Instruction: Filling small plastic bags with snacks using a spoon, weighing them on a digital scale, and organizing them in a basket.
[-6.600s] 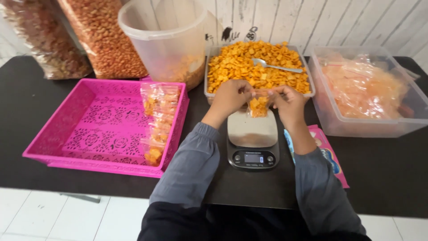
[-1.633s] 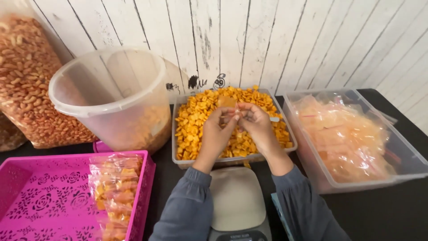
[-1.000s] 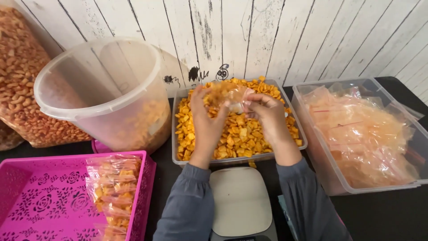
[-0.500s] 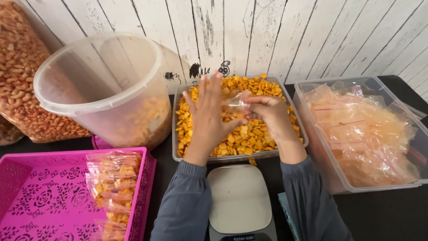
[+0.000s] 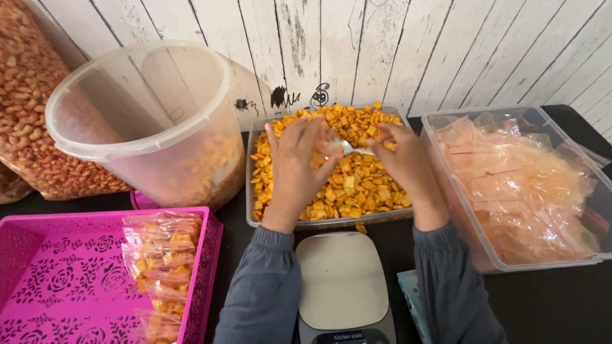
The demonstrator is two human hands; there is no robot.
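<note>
Orange crackers (image 5: 357,185) fill the clear tray (image 5: 252,185) at the tabletop's back edge; the right hand (image 5: 405,162) grips a spoon (image 5: 354,150) over them, while the left hand (image 5: 296,169) holds open a small clear bag (image 5: 322,153).

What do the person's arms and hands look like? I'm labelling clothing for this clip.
Both arms wear long grey-blue sleeves with gathered cuffs at the wrists. The left hand and right hand are bare: no gloves, and no rings or watch that I can see.

Spoon (image 5: 350,150) shiny metal; tub (image 5: 141,114) cloudy smooth plastic; basket (image 5: 205,267) glossy pink plastic; wall (image 5: 382,51) rough whitewashed wood.
</note>
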